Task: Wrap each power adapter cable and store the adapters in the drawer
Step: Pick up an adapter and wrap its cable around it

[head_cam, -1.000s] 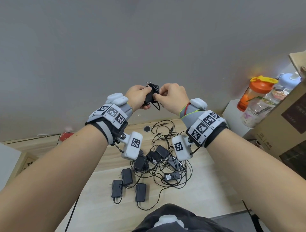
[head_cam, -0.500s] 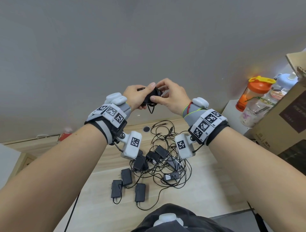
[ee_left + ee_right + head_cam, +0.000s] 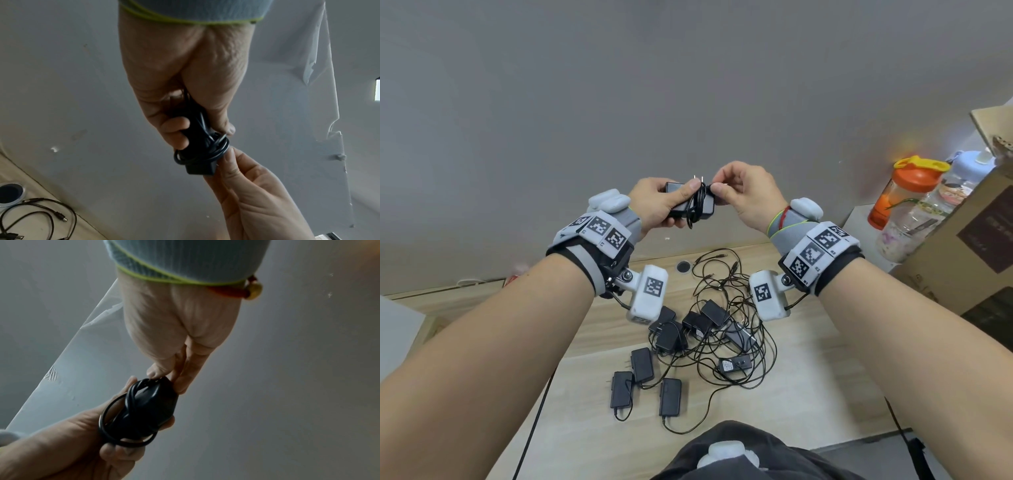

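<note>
Black adapter [image 3: 690, 202] gripped by left hand [image 3: 654, 205]; right hand [image 3: 746, 195] pinches its cable [image 3: 131, 404]; prongs visible only overhead.

Hidden, cropped or blurred parts around the raised hands

The left hand [image 3: 659, 205] covers much of the black adapter [image 3: 690, 202], so its cable's [image 3: 697, 205] start is unseen; the cable end under the right hand's [image 3: 748, 195] fingertips [image 3: 717, 188] is too small to make out. In the pile of adapters [image 3: 702, 329] below the hands, the wrist cameras hide some bodies and the cords cannot be traced singly. To the right of the right hand, the cardboard box [image 3: 962, 246] is cut off by the frame edge. The right wrist view is soft, blurring the cable loops [image 3: 127, 418].
</note>
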A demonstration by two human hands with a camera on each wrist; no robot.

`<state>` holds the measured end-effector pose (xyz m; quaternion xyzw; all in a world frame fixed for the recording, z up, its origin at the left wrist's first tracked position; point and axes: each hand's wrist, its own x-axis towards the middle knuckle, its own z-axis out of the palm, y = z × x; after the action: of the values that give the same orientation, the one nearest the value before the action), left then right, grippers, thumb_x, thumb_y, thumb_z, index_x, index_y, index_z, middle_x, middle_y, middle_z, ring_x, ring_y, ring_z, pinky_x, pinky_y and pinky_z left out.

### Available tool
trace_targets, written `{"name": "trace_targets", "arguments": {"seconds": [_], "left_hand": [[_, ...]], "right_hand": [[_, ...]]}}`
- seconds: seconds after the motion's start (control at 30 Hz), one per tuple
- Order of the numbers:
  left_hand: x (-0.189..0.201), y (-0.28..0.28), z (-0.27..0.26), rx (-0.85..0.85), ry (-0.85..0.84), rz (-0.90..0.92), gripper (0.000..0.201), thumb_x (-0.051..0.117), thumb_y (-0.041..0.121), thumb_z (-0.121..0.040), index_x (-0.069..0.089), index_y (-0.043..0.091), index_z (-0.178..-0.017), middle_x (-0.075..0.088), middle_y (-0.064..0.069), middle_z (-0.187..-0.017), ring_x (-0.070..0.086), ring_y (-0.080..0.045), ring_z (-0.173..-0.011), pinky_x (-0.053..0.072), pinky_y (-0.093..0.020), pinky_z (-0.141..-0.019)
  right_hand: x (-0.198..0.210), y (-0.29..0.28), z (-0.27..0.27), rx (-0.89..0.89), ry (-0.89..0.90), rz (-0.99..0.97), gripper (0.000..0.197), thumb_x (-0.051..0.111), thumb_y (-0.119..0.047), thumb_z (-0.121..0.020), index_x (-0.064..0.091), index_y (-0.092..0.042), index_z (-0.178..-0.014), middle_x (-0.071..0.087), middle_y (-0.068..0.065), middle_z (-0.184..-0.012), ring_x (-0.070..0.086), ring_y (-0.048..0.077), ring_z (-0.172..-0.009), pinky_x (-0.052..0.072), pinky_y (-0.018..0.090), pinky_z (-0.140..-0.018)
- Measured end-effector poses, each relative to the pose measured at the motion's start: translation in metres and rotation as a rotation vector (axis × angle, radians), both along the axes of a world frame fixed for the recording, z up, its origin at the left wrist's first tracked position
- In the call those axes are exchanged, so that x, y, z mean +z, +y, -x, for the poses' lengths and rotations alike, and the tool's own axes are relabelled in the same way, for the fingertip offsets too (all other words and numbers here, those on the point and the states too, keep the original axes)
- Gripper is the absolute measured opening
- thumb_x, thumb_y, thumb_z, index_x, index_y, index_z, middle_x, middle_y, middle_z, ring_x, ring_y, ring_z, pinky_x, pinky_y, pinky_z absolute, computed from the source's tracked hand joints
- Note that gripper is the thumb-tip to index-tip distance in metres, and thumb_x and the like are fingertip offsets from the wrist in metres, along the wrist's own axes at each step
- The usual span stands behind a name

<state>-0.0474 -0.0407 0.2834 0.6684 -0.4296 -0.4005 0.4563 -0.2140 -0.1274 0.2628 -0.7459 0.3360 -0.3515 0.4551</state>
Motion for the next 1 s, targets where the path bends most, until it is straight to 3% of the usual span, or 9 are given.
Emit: {"name": "trace_targets", "arguments": {"seconds": [0.13, 0.2, 0.43, 0.63, 0.83, 1.0], "left_hand": [[-0.003, 0.001, -0.001, -0.085, -0.021, -0.032, 0.044, 0.069, 0.047, -0.086, 0.07, 0.008, -0.106, 0.071, -0.007, -0.078, 0.058, -0.018, -0.051, 0.044, -0.02, -0.046], [-0.004, 0.002, 0.0, -0.103, -0.037, -0.026, 0.042, 0.07, 0.046, -0.086, 0.07, 0.008, -0.106, 0.071, -0.007, -0.078, 0.058, -0.018, -0.051, 0.043, -0.021, -0.048], [-0.003, 0.0, 0.005, -0.108, -0.107, -0.008, 0.057, 0.065, 0.055, -0.086, 0.069, 0.001, -0.102, 0.071, -0.012, -0.078, 0.059, -0.018, -0.049, 0.044, -0.022, -0.046], [0.001, 0.002, 0.009, -0.17, -0.172, -0.032, 0.048, 0.072, 0.049, -0.082, 0.069, 0.005, -0.102, 0.072, -0.015, -0.082, 0.057, -0.017, -0.047, 0.046, -0.022, -0.049], [0.001, 0.004, 0.01, -0.237, -0.191, -0.03, 0.035, 0.076, 0.043, -0.08, 0.07, 0.011, -0.094, 0.07, -0.004, -0.07, 0.057, -0.018, -0.047, 0.047, -0.031, -0.057], [-0.01, 0.005, 0.016, -0.263, -0.111, 0.013, 0.034, 0.073, 0.039, -0.084, 0.07, 0.009, -0.099, 0.069, -0.005, -0.072, 0.058, -0.02, -0.051, 0.049, -0.025, -0.052]], "right_hand": [[0.002, 0.0, 0.004, -0.079, -0.083, -0.109, 0.017, 0.053, -0.006, -0.098, 0.05, -0.016, -0.085, 0.071, 0.006, -0.072, 0.068, 0.02, -0.055, 0.059, 0.032, -0.059], [0.003, 0.0, 0.005, -0.088, -0.095, -0.129, 0.016, 0.052, -0.007, -0.099, 0.05, -0.016, -0.085, 0.07, 0.006, -0.07, 0.065, 0.021, -0.051, 0.056, 0.031, -0.054], [-0.001, -0.004, 0.009, 0.001, -0.026, -0.113, 0.008, 0.067, -0.015, -0.092, 0.061, -0.014, -0.087, 0.07, 0.005, -0.068, 0.067, 0.022, -0.056, 0.059, 0.035, -0.062], [-0.001, -0.001, 0.01, -0.074, -0.058, -0.15, 0.011, 0.06, -0.017, -0.096, 0.053, -0.012, -0.089, 0.068, 0.014, -0.067, 0.062, 0.03, -0.047, 0.054, 0.034, -0.049], [0.0, 0.003, 0.013, -0.043, -0.002, -0.214, 0.013, 0.06, -0.02, -0.097, 0.054, -0.015, -0.086, 0.063, 0.009, -0.063, 0.06, 0.022, -0.041, 0.047, 0.026, -0.042], [-0.015, 0.01, 0.023, 0.051, -0.015, -0.477, 0.016, 0.055, -0.022, -0.1, 0.056, -0.016, -0.085, 0.061, -0.005, -0.062, 0.053, 0.012, -0.047, 0.052, 0.028, -0.053]]}}
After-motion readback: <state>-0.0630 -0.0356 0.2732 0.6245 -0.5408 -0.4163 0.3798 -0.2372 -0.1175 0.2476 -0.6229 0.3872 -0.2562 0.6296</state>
